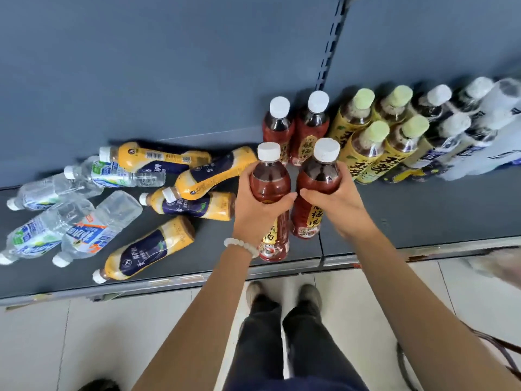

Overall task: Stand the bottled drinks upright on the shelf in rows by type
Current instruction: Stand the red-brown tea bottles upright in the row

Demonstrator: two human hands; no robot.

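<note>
My left hand point(258, 204) grips an upright red-labelled bottle with a white cap point(270, 176) near the front of the dark shelf point(423, 210). My right hand point(337, 200) grips a second red bottle point(317, 176) just beside it. Two more red bottles point(293, 128) stand behind them. To the right stand yellow-labelled bottles with green caps point(377, 136), then dark white-capped bottles point(448, 128). On the left lie several orange-and-navy bottles point(197, 176) and several clear water bottles point(84, 221), all on their sides.
The shelf's grey back panel point(169, 66) rises behind the bottles, with a slotted upright post point(328, 52) at the joint. The shelf's front edge point(169, 280) runs above a pale tiled floor point(112, 334), where my legs and shoes stand.
</note>
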